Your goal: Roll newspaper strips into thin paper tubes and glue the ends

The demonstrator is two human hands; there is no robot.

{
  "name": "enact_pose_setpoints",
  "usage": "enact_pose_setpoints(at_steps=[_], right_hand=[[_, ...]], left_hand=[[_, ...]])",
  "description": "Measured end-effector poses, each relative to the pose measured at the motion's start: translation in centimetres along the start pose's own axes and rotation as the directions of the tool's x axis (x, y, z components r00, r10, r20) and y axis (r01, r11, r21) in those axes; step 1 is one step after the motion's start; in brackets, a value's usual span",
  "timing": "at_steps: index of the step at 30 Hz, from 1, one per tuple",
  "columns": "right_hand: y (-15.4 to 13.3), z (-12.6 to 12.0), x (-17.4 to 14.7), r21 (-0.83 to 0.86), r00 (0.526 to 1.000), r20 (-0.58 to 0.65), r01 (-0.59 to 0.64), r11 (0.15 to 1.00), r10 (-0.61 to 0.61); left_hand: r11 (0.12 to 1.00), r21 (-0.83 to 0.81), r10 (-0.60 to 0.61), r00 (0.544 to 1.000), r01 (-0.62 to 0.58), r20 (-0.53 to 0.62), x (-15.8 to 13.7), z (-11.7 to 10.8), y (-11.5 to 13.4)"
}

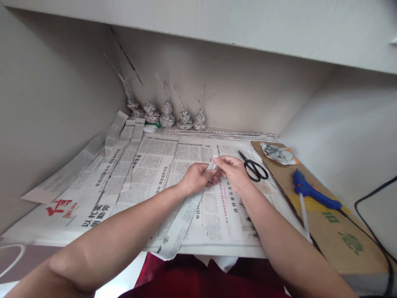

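Note:
Both hands meet over the newspaper-covered table (155, 174), pinching the upper end of a long newspaper strip (182, 219). My left hand (198, 178) is closed on the strip, thumb and fingers pressed together. My right hand (231, 169) pinches the tip of the same strip, its fingertips touching those of the left. From the hands the strip runs down under my left forearm and curls over the table's front edge. Just right of my right hand lie black-handled scissors (254, 167). The exact fold at the strip's tip is too small to tell.
Several woven paper gourd shapes (167, 115) stand along the back wall, beside thin rolled paper sticks (217, 134). Cut newspaper strips (77, 169) lie at left. On the right, cardboard (328, 231) bears a blue glue gun (316, 193) with a cord. A low shelf (217, 25) overhangs the back.

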State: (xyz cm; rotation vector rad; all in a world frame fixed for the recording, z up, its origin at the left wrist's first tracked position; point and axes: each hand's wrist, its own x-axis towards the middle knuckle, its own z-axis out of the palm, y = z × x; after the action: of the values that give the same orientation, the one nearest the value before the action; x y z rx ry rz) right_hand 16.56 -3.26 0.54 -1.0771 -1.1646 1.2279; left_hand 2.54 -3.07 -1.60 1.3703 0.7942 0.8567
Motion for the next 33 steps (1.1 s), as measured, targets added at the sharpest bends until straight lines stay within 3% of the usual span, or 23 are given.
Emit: enact_pose_setpoints(at_steps=[7,15,18,23,29,33], right_hand=[[0.31,0.31,-0.1,0.052,1.0,-0.013,0.006,0.999,-0.005],[-0.12,-0.05,-0.16,-0.033,0.996,0.068,-0.052,0.998,0.054],[-0.22,-0.08,-0.2,-0.058,0.998,0.059,-0.015,0.998,0.019],[-0.38,0.13,-0.34,-0.022,1.0,-0.016,0.022,1.0,-0.022],[0.02,0.13,-0.27,0.042,0.999,0.033,-0.03,0.999,0.029],[-0.11,-0.15,-0.26,0.061,0.996,0.069,-0.058,0.996,0.054]], left_hand=[[0.986,0.156,0.066,0.998,-0.066,0.004,-0.09,-0.2,-0.14],[0.997,0.056,0.047,0.999,-0.047,0.012,0.0,-0.09,-0.02],[0.998,0.052,0.036,0.999,-0.036,0.003,0.03,-0.07,-0.06],[0.998,0.069,0.0,1.0,-0.001,0.016,-0.04,0.1,-0.05],[0.985,0.157,0.062,0.997,-0.069,0.046,-0.23,0.13,-0.27],[0.994,0.101,0.027,0.998,-0.032,0.051,-0.3,0.07,0.06]])
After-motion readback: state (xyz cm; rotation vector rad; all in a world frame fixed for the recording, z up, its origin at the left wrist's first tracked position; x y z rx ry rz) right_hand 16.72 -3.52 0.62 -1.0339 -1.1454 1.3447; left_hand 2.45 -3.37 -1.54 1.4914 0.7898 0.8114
